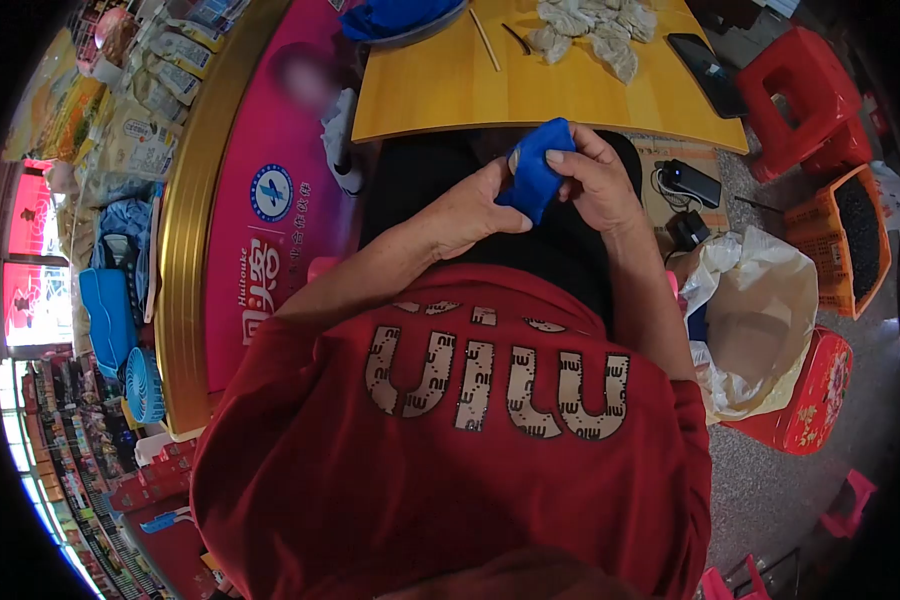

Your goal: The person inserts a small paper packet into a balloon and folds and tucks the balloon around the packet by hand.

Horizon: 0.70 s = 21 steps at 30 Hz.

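Observation:
Between both hands, above my lap and close to the near edge of the table, is a small folded piece of blue cloth [536,178]. My left hand [472,212] grips its lower left side, thumb lying along the bottom. The upper right part is pinched by my right hand [598,178], with the thumb on the front and fingers behind. A small pale patch shows at the cloth's left edge; I cannot make out what it is. On the yellow table [420,95] beyond lie crumpled off-white cloth pieces [595,30] and a thin wooden stick [485,42].
A tray of blue cloth [395,18] and a black phone [707,75] are on the table. At right stand red stools [800,95], an orange crate [855,240] and a container lined with a white bag [755,310]. A pink-sided counter [260,250] runs along the left.

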Available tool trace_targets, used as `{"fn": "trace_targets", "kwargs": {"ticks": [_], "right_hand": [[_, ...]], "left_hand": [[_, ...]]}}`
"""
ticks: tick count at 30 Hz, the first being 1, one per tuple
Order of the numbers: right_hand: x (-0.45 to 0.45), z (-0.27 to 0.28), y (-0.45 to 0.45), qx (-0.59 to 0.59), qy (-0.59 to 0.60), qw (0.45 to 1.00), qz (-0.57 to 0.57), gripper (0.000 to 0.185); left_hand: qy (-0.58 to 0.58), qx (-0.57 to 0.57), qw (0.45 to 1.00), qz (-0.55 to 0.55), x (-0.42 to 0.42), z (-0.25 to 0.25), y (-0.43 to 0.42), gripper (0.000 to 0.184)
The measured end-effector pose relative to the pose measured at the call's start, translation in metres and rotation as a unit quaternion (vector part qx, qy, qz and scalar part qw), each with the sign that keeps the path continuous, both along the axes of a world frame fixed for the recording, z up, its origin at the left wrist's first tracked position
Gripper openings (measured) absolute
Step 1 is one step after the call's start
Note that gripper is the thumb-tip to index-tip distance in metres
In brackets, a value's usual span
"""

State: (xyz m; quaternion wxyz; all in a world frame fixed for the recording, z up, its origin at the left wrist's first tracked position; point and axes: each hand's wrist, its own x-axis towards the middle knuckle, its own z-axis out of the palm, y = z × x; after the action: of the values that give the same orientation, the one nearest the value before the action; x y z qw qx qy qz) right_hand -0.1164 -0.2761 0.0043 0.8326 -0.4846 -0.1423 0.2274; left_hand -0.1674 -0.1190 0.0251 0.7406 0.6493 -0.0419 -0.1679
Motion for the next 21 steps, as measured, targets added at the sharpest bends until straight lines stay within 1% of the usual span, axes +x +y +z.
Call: {"fn": "trace_targets", "kwargs": {"ticks": [2,4,5,6,8,9,10,12,13,15,17,19,20,21], "right_hand": [[0.002,0.001,-0.003,0.012,-0.011,1.000,0.001,0.018],[0.002,0.000,-0.003,0.027,0.014,0.999,0.015,0.017],[0.001,-0.001,-0.003,0.025,0.011,0.999,0.020,0.017],[0.001,-0.001,-0.002,0.026,0.012,0.999,0.021,0.017],[0.000,-0.002,0.000,0.024,0.009,0.999,0.028,0.018],[0.000,-0.002,0.001,0.017,0.004,0.999,0.034,0.019],[-0.001,-0.002,0.001,0.010,0.000,0.999,0.039,0.020],[-0.004,0.000,0.006,-0.013,-0.001,0.999,0.035,0.022],[-0.007,0.003,0.008,-0.029,-0.005,0.999,0.041,0.022],[-0.008,0.004,0.009,-0.055,-0.014,0.997,0.054,0.022],[-0.008,0.001,0.010,-0.063,-0.012,0.997,0.045,0.022],[-0.004,-0.006,0.010,-0.049,0.008,0.999,0.014,0.022],[-0.002,-0.009,0.010,-0.055,0.003,0.998,0.019,0.022],[-0.001,-0.009,0.009,-0.031,0.007,0.999,0.001,0.022]], "left_hand": [[0.045,-0.007,0.998,-0.042,0.003,0.005,0.012,0.033],[0.134,-0.125,0.982,-0.044,0.010,0.011,0.020,0.025],[0.130,-0.130,0.983,-0.024,0.009,0.014,0.020,0.019],[0.126,-0.133,0.983,-0.019,0.008,0.014,0.020,0.019],[0.101,-0.083,0.991,-0.010,0.008,0.012,0.015,0.017],[0.093,-0.069,0.993,0.014,0.009,0.008,0.013,0.013],[0.089,-0.073,0.993,0.018,0.011,0.005,0.013,0.013],[0.043,0.039,0.998,0.029,0.014,0.002,0.013,0.014],[0.040,0.034,0.998,0.037,0.015,0.001,0.012,0.014],[0.002,0.156,0.987,0.024,0.017,0.002,0.011,0.012],[-0.002,0.162,0.986,0.022,0.019,0.002,0.015,0.013],[0.001,0.125,0.992,0.032,0.021,-0.002,0.020,0.020],[-0.004,0.119,0.992,0.037,0.021,-0.002,0.024,0.020],[0.016,0.049,0.998,0.022,0.021,0.000,0.029,0.025]]}}
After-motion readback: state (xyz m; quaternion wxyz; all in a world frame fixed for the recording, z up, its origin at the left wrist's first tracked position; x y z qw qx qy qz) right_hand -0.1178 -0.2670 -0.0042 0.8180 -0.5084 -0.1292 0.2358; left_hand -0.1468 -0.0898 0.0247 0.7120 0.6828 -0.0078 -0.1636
